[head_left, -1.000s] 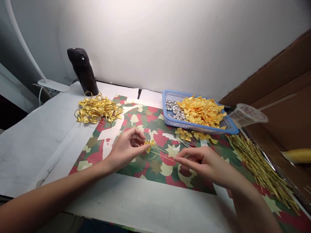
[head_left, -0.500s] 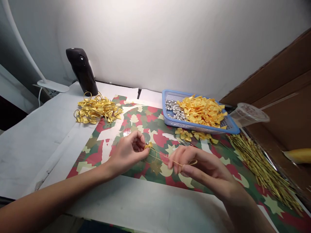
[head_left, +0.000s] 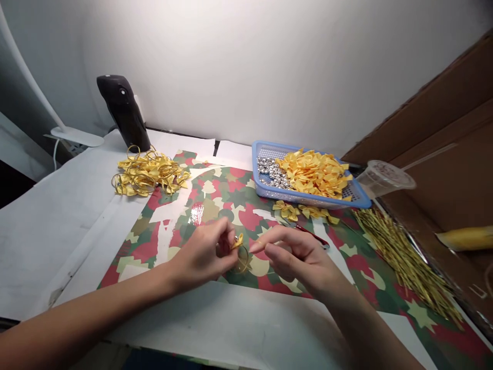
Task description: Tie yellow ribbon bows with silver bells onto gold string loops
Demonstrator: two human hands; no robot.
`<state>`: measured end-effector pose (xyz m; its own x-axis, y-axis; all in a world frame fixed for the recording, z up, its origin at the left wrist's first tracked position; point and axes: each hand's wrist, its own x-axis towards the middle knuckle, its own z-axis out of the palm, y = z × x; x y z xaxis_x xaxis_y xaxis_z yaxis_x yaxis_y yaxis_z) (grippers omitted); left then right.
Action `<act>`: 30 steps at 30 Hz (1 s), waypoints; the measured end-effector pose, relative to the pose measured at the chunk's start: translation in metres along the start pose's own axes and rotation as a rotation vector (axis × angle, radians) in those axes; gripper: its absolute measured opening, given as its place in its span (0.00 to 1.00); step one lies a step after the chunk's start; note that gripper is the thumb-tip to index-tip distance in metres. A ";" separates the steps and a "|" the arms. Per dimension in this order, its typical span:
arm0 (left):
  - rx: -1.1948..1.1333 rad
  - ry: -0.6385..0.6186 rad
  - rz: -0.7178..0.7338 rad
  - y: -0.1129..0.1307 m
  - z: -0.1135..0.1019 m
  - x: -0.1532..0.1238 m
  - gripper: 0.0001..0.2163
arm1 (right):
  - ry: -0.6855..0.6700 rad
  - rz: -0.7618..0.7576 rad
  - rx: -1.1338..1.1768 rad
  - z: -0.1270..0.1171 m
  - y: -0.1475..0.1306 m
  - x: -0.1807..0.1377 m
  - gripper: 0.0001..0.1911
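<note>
My left hand (head_left: 210,249) is closed in a pinch on a small yellow ribbon bow (head_left: 239,240). A bit of shiny silver shows beside the bow at the fingertips, and a thin gold cord loop (head_left: 245,259) hangs below it. Just right of the bow is my right hand (head_left: 298,257), its index finger pointing towards the loop and its thumb a little apart. Nothing shows between those fingers, and the other fingers are curled under. Behind the right hand lies a red-handled tool (head_left: 314,237), partly hidden.
A blue basket (head_left: 308,199) holds silver bells (head_left: 271,172) and yellow ribbon bows (head_left: 316,172). Loose bows (head_left: 287,209) lie before it. Corded bows (head_left: 148,174) are heaped at left by a black bottle-shaped object (head_left: 125,113). Gold cords (head_left: 404,262) and a plastic cup (head_left: 385,177) are at right.
My right hand has let go of the gold cord it was pulling taut and moved left, close to the bow. The left hand keeps its pinch. The view has shifted slightly.
</note>
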<state>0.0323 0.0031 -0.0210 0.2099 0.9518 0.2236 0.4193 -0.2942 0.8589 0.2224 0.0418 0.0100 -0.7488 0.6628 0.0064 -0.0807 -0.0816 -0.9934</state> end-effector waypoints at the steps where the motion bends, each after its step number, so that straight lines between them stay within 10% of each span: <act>1: 0.059 -0.007 0.076 0.001 0.002 -0.001 0.10 | -0.010 -0.008 0.023 0.001 0.000 0.002 0.13; 9: 0.144 -0.032 0.298 0.013 0.000 -0.006 0.12 | 0.285 0.155 0.310 -0.008 0.002 0.014 0.17; 15: -0.242 0.210 -0.092 0.013 -0.010 0.001 0.16 | 0.339 0.099 0.496 -0.019 0.002 0.012 0.11; 22: -0.402 0.190 -0.333 0.008 -0.009 0.007 0.17 | 0.038 0.024 0.223 -0.014 -0.002 -0.002 0.09; 30: 0.199 -0.068 0.163 0.012 0.003 -0.007 0.12 | -0.151 -0.015 0.110 0.001 -0.006 0.000 0.10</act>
<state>0.0384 -0.0069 -0.0131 0.3446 0.8846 0.3142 0.5394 -0.4606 0.7049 0.2223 0.0411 0.0165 -0.8365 0.5460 0.0466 -0.1578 -0.1585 -0.9747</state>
